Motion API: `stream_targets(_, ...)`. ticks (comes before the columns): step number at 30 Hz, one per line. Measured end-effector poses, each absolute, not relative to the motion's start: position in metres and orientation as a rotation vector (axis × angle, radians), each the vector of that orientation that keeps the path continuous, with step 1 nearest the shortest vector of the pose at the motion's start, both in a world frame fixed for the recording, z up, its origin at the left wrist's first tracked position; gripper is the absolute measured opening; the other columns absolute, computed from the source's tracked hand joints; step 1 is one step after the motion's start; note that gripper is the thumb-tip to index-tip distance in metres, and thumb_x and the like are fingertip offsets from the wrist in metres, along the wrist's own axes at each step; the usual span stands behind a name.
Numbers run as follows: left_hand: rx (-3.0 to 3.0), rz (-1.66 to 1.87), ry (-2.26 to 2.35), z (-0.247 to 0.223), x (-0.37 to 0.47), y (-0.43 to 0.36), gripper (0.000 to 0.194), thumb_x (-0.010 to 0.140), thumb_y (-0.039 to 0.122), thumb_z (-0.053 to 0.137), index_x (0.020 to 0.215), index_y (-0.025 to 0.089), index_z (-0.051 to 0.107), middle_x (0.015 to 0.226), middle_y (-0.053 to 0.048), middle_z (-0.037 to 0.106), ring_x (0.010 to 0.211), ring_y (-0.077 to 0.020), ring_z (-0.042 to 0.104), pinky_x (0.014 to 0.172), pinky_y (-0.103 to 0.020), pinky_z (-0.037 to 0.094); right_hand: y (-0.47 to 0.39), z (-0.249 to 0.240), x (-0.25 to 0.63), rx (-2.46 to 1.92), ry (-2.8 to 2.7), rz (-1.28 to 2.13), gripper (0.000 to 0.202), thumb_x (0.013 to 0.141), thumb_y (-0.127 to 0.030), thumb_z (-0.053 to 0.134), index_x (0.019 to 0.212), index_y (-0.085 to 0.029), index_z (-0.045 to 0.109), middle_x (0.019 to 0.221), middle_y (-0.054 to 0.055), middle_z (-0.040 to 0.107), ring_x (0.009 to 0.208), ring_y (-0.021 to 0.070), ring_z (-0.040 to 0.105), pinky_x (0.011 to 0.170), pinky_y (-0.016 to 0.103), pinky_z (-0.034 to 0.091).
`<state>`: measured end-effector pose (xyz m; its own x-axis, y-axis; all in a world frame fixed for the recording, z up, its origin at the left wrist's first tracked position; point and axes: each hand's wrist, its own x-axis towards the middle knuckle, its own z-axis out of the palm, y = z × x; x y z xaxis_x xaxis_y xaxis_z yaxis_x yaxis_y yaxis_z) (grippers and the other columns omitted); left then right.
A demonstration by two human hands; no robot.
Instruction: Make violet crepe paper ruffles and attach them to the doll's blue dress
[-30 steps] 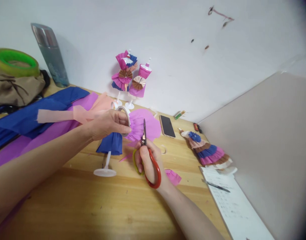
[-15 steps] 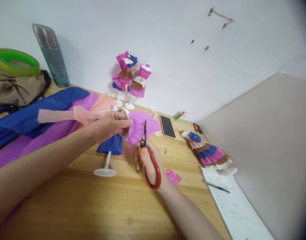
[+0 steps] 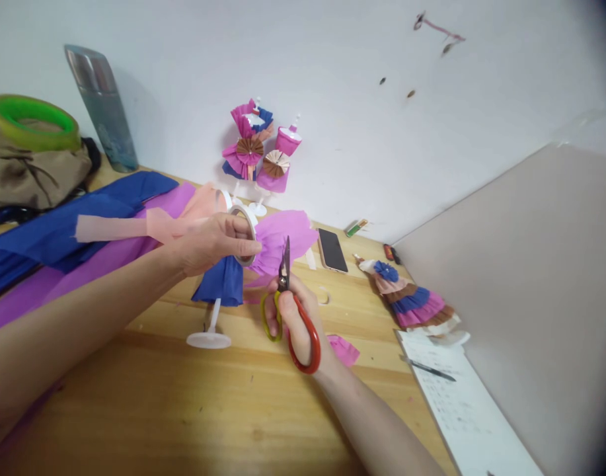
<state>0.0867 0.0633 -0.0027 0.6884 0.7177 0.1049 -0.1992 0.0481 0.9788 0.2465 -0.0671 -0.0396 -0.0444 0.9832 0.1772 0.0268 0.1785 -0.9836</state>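
My left hand (image 3: 216, 243) is closed around a roll of tape (image 3: 250, 228), with its thumb at the edge of gathered purple crepe paper (image 3: 283, 238). My right hand (image 3: 300, 304) grips scissors (image 3: 284, 281) with one yellow and one red handle. Their blades point up, in front of the purple paper, and look nearly closed. Beneath my left hand, a blue paper skirt (image 3: 221, 283) covers a small white stand (image 3: 209, 340), whose upper part is hidden. A pink paper scrap (image 3: 343, 350) lies beside my right wrist.
Blue crepe paper (image 3: 99, 211), a bottle (image 3: 104, 112) and a green tape roll (image 3: 32, 122) are at the left. Two small dressed forms (image 3: 248, 149) stand by the wall. A phone (image 3: 333, 250), a layered paper dress (image 3: 414, 297) and a pen (image 3: 432, 371) on paper are rightward.
The purple paper has risen and spread slightly upward behind the scissors. The tape roll has tilted and shifted a little. My right hand has barely moved.
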Motion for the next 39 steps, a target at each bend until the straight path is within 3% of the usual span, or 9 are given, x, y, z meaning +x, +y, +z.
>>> stream_targets(22, 1.382, 0.736, 0.48, -0.002, 0.085, 0.065, 0.022, 0.059, 0.025, 0.086, 0.061, 0.011, 0.069, 0.056, -0.002, 0.065, 0.054, -0.0097, 0.057, 0.056, -0.021, 0.046, -0.063, -0.052, 0.244, -1.149, -1.249, 1.045, 0.044, 0.088, -0.064, 0.056, 0.08, -0.022, 0.048, 0.045, -0.01, 0.038, 0.03, 0.0055, 0.028, 0.03, 0.02, 0.02)
stream_targets(27, 1.38, 0.731, 0.479, -0.003, 0.084, 0.066, 0.02, 0.062, 0.024, 0.083, 0.062, 0.011, 0.068, 0.056, -0.001, 0.064, 0.055, -0.0094, 0.057, 0.057, -0.021, 0.046, -0.064, -0.05, 0.245, -1.163, -1.265, 1.042, 0.045, 0.088, -0.065, 0.056, 0.079, -0.022, 0.047, 0.045, -0.011, 0.037, 0.03, 0.0049, 0.027, 0.03, 0.02, 0.02)
stream_targets(34, 1.398, 0.713, 0.49, 0.001, 0.082, 0.066, 0.023, 0.061, 0.025, 0.084, 0.06, 0.011, 0.065, 0.055, -0.001, 0.063, 0.054, -0.0095, 0.057, 0.056, -0.02, 0.046, -0.067, -0.043, 0.248, -1.069, -1.327, 1.115, 0.042, 0.091, -0.063, 0.053, 0.088, -0.021, 0.049, 0.053, -0.008, 0.044, 0.037, 0.0069, 0.04, 0.037, 0.02, 0.033)
stream_targets(39, 1.438, 0.666, 0.463, 0.0, 0.08, 0.067, 0.021, 0.063, 0.025, 0.082, 0.063, 0.012, 0.067, 0.057, -0.001, 0.063, 0.054, -0.0097, 0.056, 0.055, -0.02, 0.045, -0.066, -0.042, 0.249, -1.058, -1.331, 1.161, 0.045, 0.09, -0.064, 0.053, 0.089, -0.02, 0.05, 0.058, -0.007, 0.047, 0.039, 0.0067, 0.042, 0.038, 0.021, 0.033)
